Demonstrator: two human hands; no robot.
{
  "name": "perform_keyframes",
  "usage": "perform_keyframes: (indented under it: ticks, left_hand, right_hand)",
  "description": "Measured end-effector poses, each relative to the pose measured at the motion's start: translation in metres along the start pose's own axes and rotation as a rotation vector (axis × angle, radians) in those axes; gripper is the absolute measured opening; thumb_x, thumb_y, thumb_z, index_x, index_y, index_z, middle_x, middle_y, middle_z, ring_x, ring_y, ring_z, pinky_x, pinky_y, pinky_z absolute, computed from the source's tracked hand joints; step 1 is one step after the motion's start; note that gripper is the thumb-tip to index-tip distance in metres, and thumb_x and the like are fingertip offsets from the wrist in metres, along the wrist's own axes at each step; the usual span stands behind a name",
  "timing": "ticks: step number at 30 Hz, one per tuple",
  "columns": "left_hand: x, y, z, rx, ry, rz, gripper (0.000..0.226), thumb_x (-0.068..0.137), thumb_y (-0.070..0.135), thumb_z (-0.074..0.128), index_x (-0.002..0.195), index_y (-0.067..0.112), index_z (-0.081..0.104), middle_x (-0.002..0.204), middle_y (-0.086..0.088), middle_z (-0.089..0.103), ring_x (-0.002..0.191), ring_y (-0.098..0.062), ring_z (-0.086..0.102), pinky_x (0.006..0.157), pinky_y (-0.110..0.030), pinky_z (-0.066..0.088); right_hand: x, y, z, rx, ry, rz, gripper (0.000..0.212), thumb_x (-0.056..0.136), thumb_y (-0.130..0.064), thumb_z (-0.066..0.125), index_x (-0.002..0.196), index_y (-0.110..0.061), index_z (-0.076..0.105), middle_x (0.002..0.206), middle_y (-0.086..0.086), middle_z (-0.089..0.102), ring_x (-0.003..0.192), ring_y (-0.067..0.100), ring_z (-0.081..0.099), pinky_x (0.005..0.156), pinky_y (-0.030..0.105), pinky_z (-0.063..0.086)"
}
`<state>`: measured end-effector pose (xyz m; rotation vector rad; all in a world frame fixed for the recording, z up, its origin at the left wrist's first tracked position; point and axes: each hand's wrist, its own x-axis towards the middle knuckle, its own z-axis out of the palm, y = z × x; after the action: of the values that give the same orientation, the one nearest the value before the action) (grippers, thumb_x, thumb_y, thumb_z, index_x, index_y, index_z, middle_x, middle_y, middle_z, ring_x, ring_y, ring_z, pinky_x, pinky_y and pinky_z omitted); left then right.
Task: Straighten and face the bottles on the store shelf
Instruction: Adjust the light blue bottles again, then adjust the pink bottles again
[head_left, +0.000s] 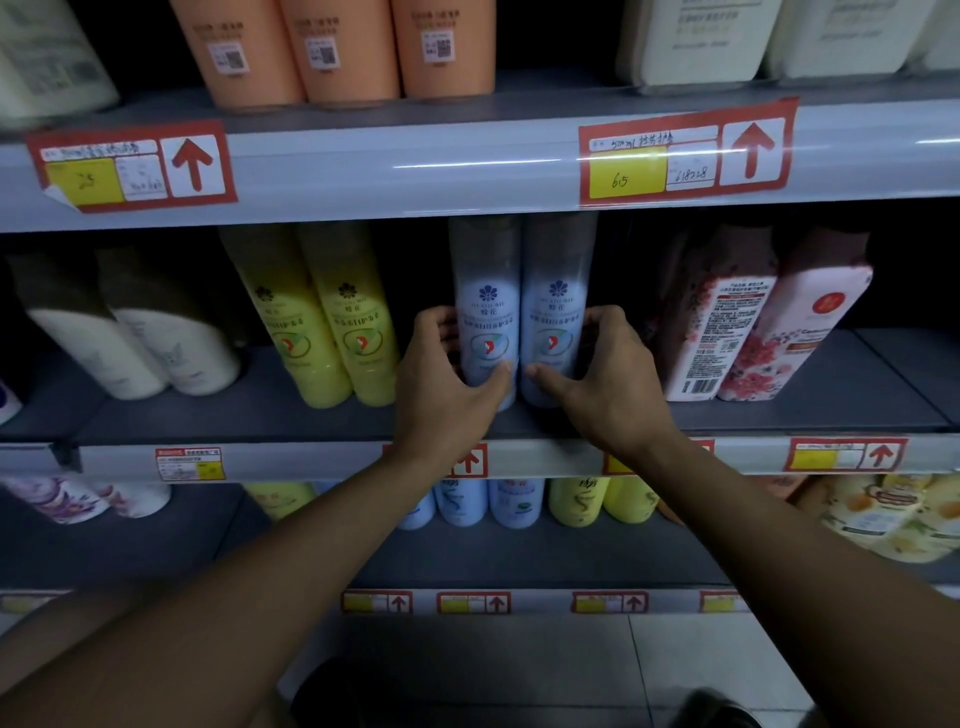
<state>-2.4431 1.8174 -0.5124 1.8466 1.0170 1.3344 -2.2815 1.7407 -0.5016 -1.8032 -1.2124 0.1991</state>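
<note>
Two pale blue bottles stand side by side, labels forward, at the middle of the middle shelf (291, 415). My left hand (447, 384) grips the left blue bottle (485, 312) low down, thumb across its front. My right hand (602, 374) grips the right blue bottle (556, 306) the same way, fingers curled round its right side. The two thumbs nearly meet between the bottles.
Two yellow bottles (322, 322) lean just left of my hands, white bottles (135, 343) further left. Pink floral bottles (748, 322) stand to the right. Orange bottles (337, 47) fill the shelf above; blue and yellow bottles (519, 501) sit on the shelf below.
</note>
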Motion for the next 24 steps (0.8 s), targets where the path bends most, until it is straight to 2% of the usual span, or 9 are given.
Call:
perform_keyframes:
  ticks: [5,8,11,17,21,24]
  left_hand:
    - [-0.002,0.000,0.000,0.039,-0.001,0.021,0.072,0.075,0.033,0.083,0.133,0.020,0.043,0.128,0.003,0.057,0.114,-0.008,0.062,0.091,-0.040,0.059]
    - [-0.005,0.005,-0.002,0.044,0.012,0.045,0.083,0.074,0.026,0.085,0.138,0.016,0.033,0.128,0.001,0.051,0.113,-0.010,0.060,0.092,-0.039,0.057]
    - [-0.007,0.013,-0.003,0.084,0.057,0.087,0.085,0.073,0.024,0.085,0.138,0.013,0.031,0.124,-0.003,0.049,0.109,-0.017,0.056,0.091,-0.038,0.053]
    - [-0.015,0.041,-0.008,0.101,0.275,0.265,0.063,0.073,0.012,0.077,0.125,0.000,0.043,0.111,-0.009,0.045,0.096,-0.026,0.048,0.084,-0.038,0.047]
    - [-0.021,0.063,-0.007,0.092,0.240,0.391,0.041,0.075,-0.002,0.073,0.110,-0.001,0.052,0.101,-0.008,0.048,0.088,-0.021,0.048,0.077,-0.030,0.044]
    - [-0.026,0.070,0.005,0.084,0.101,0.455,0.024,0.077,-0.003,0.068,0.097,0.001,0.056,0.095,-0.006,0.050,0.081,-0.017,0.049,0.075,-0.023,0.041]
  right_hand:
    - [-0.001,0.000,-0.001,-0.034,-0.017,-0.027,0.065,0.075,-0.042,0.088,0.123,-0.024,0.047,0.125,0.001,0.061,0.111,0.017,0.065,0.095,0.042,0.058]
    - [-0.003,0.001,-0.003,-0.064,-0.024,-0.047,0.068,0.076,-0.044,0.087,0.128,-0.021,0.048,0.128,0.002,0.061,0.113,0.018,0.064,0.095,0.041,0.057]
    - [-0.006,0.003,-0.006,-0.103,-0.042,-0.076,0.070,0.078,-0.044,0.084,0.133,-0.019,0.050,0.130,0.003,0.060,0.115,0.019,0.063,0.096,0.041,0.056]
    - [-0.015,0.002,-0.020,-0.159,-0.016,-0.120,0.070,0.080,-0.045,0.083,0.134,-0.017,0.049,0.127,0.005,0.061,0.113,0.022,0.063,0.095,0.042,0.054]
    - [-0.022,0.002,-0.040,-0.215,0.001,-0.166,0.072,0.083,-0.051,0.078,0.139,-0.017,0.048,0.126,0.005,0.064,0.110,0.023,0.064,0.088,0.040,0.056]
    - [-0.027,0.005,-0.057,-0.229,0.038,-0.211,0.066,0.083,-0.054,0.076,0.133,-0.018,0.054,0.112,0.003,0.067,0.098,0.022,0.066,0.078,0.034,0.053]
